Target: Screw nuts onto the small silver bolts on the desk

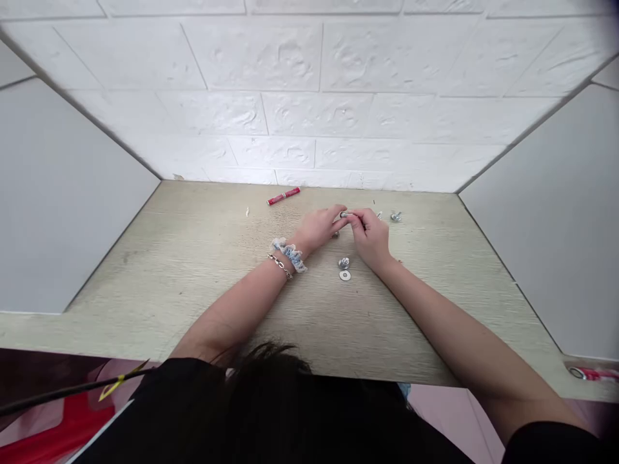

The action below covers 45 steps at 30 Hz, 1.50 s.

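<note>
Spanning the gap between the fingertips of both hands, a small metal part [345, 214] is held above the tabletop [232, 283]. Its left end is enclosed between the fingers of the left hand [316, 227]; its other end is pinched by the closed thumb and fingers of the right hand [370, 238]. The firmness of either grip cannot be told, and the exact form of the part is partly hidden by the fingers. Work on this part appears to be under way rather than finished, since it is held at both ends; whether anything is already fitted to it cannot be determined. Loose hardware is left on the surface, handled by neither hand: a bolt piece [343, 263] is placed nearer the body, with a flat washer [345, 276] lying just beside it, unattached. A second metal piece [396, 216] is located to the right of the right hand. Another metal bit [335, 234] is partly covered by the left fingers. A red tube [284, 196] is set near the wall [290, 116], apart from the hardware.
</note>
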### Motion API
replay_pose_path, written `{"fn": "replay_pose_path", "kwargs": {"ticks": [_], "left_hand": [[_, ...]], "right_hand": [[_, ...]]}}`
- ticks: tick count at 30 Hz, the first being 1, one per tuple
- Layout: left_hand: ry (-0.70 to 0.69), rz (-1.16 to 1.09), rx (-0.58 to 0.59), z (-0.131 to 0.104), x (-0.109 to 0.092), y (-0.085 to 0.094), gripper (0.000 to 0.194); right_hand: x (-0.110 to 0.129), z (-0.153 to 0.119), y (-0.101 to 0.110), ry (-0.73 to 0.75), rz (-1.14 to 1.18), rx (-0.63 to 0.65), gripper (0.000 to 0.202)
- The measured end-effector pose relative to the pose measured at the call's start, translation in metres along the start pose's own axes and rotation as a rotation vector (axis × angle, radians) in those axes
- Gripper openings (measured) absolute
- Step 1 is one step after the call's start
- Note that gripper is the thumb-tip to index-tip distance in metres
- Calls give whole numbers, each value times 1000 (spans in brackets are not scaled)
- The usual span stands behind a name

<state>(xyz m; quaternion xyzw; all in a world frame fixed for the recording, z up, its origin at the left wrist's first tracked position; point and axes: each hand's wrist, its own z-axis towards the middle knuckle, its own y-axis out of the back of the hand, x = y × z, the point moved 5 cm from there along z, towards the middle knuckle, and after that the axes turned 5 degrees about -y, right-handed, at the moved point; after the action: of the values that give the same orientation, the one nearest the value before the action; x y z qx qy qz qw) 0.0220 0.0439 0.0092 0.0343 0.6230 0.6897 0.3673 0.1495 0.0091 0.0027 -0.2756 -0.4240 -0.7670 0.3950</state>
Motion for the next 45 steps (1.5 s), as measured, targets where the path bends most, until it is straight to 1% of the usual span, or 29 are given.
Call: {"fn": "replay_pose_path", "kwargs": {"ticks": [5, 9, 11, 13, 17, 20, 23, 25, 27, 30, 33, 36, 39, 45], "left_hand": [[-88, 42, 33, 0, -2, -4, 42], [-103, 68, 35, 0, -6, -4, 40], [-95, 62, 23, 0, -8, -3, 41], [-88, 37, 3, 0, -9, -1, 42], [-72, -13, -32, -1, -9, 0, 41], [-51, -27, -51, -1, -7, 0, 40], [-56, -37, -78, 0, -6, 0, 37], [-83, -60, -103, 0, -6, 1, 35], [-118, -93, -141, -2, -7, 2, 36], [-174, -126, -190, -4, -10, 3, 38], [-225, -150, -238, -8, -14, 2, 43], [-282, -184, -287, -11, -20, 1, 46], [-335, -209, -311, -13, -24, 0, 49], [-324, -249, -361, -12, -22, -2, 51]], "right_hand": [[-3, 0, 3, -44, 119, -89, 35], [-5, 0, 2, -41, 167, -78, 37], [-5, -1, 1, -5, 198, -65, 32], [-3, -3, -1, 68, 212, -62, 27], [-2, -4, -4, 228, 128, -86, 26], [-7, 0, -5, 233, 73, -77, 30], [-11, 2, -1, 201, 114, -117, 30], [-7, 0, 4, 248, 131, -158, 31], [1, -4, 5, 332, 123, -168, 33], [9, -10, 0, 404, 112, -93, 40], [7, -12, -7, 409, 123, -16, 48], [3, -12, -12, 414, 111, 35, 53], [3, -12, -13, 426, 80, 72, 55], [8, -13, -16, 441, 59, 145, 55]]}}
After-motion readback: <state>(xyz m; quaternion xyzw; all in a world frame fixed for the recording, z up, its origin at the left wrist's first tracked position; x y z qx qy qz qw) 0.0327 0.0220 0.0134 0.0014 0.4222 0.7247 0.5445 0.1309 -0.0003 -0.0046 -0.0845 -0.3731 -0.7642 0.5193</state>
